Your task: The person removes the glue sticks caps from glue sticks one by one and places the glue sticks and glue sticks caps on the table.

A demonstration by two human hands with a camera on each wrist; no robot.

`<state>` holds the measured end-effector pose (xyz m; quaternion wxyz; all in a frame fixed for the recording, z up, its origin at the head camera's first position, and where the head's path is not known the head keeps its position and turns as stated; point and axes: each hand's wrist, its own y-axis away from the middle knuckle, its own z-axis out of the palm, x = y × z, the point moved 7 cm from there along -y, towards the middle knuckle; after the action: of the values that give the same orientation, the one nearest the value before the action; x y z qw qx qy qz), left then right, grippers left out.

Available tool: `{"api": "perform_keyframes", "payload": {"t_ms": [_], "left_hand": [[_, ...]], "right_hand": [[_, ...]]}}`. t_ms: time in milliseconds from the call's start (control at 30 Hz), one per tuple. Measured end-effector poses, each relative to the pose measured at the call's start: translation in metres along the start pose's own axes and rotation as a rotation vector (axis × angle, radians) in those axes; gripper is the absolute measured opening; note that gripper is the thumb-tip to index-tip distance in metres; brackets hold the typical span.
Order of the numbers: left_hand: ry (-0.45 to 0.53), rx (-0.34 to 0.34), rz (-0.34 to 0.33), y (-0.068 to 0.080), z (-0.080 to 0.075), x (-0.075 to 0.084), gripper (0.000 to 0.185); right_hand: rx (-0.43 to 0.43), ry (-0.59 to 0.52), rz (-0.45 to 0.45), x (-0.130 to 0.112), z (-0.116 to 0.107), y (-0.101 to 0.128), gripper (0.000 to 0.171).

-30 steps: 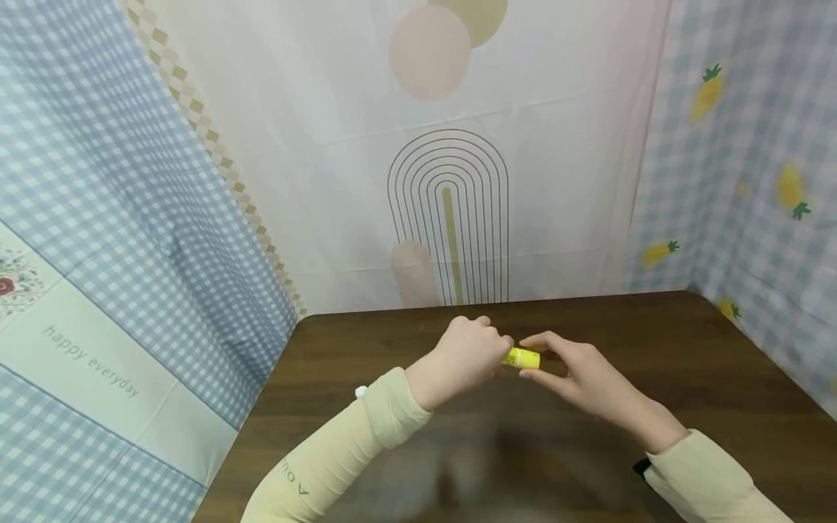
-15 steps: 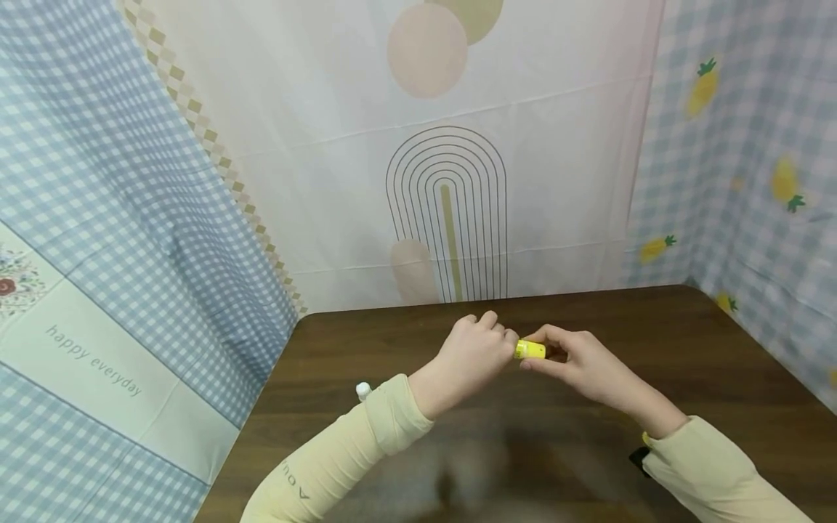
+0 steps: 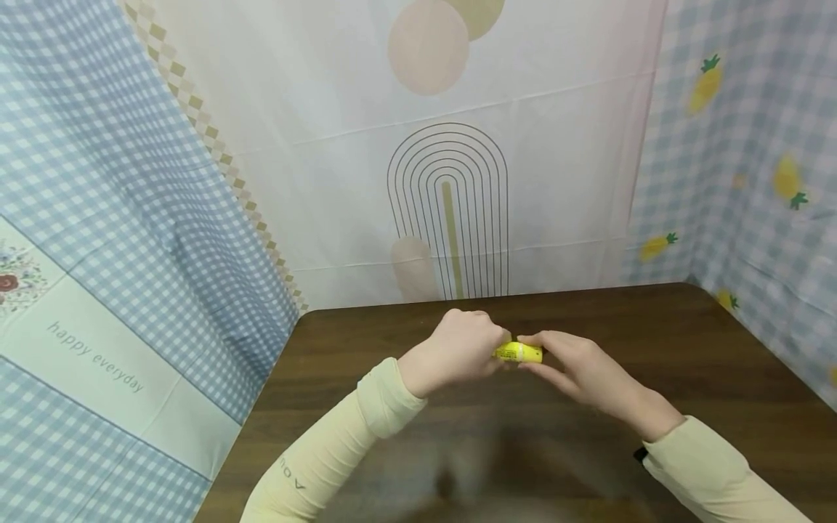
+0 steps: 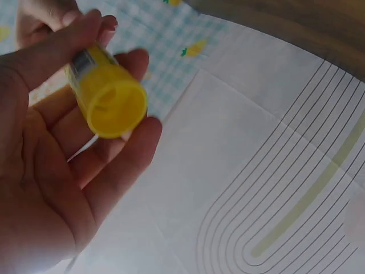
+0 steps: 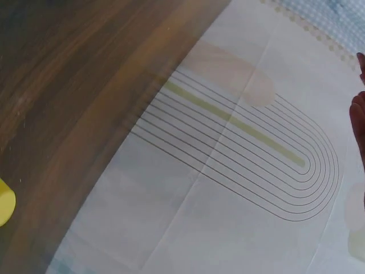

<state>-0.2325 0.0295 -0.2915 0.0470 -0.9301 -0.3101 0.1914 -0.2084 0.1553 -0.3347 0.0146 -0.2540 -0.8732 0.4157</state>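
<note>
Lying crosswise above the table (image 3: 686,363), the yellow tube (image 3: 519,353) has its long axis running left to right between both hands. The left hand (image 3: 458,349) curls its fingers round the tube's left end; the left wrist view shows thumb and fingertips ringing it, its round flat end (image 4: 117,108) facing the camera. The right hand (image 3: 575,363) pinches the right end, thumb below and fingers on top. The patterned backdrop (image 3: 451,211) stands behind.

Left hand (image 3: 458,349) now closed over the yellow tube (image 3: 519,353), more tube showing between hands.
</note>
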Motion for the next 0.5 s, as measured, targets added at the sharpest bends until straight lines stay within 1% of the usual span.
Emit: {"api": "perform_keyframes", "payload": {"t_ms": [100, 133, 233, 267, 333, 367, 433, 500], "left_hand": [[0.123, -0.107, 0.001, -0.003, 0.006, -0.006, 0.019], [0.157, -0.138, 0.0, -0.004, 0.008, -0.008, 0.02], [0.223, -0.195, -0.006, -0.005, 0.012, -0.012, 0.021], [0.224, -0.199, -0.008, -0.005, 0.013, -0.013, 0.022], [0.194, -0.18, -0.012, -0.005, 0.014, -0.013, 0.022], [0.156, -0.15, -0.013, -0.004, 0.014, -0.013, 0.021], [0.038, -0.061, -0.012, -0.003, 0.01, -0.01, 0.02], [-0.095, 0.05, -0.014, 0.0, 0.004, -0.007, 0.016]], "right_hand": [[0.021, 0.083, -0.104, -0.005, 0.0, 0.0, 0.041], [0.035, 0.111, -0.142, -0.007, 0.001, 0.0, 0.041], [0.079, 0.173, -0.226, -0.011, 0.002, 0.0, 0.038], [0.085, 0.17, -0.224, -0.011, 0.002, 0.0, 0.038], [0.075, 0.135, -0.168, -0.006, 0.005, 0.0, 0.038], [0.06, 0.093, -0.107, -0.002, 0.006, 0.0, 0.037], [0.019, -0.016, 0.056, 0.009, 0.009, 0.001, 0.034], [-0.018, -0.125, 0.242, 0.021, 0.012, 0.003, 0.033]]}}
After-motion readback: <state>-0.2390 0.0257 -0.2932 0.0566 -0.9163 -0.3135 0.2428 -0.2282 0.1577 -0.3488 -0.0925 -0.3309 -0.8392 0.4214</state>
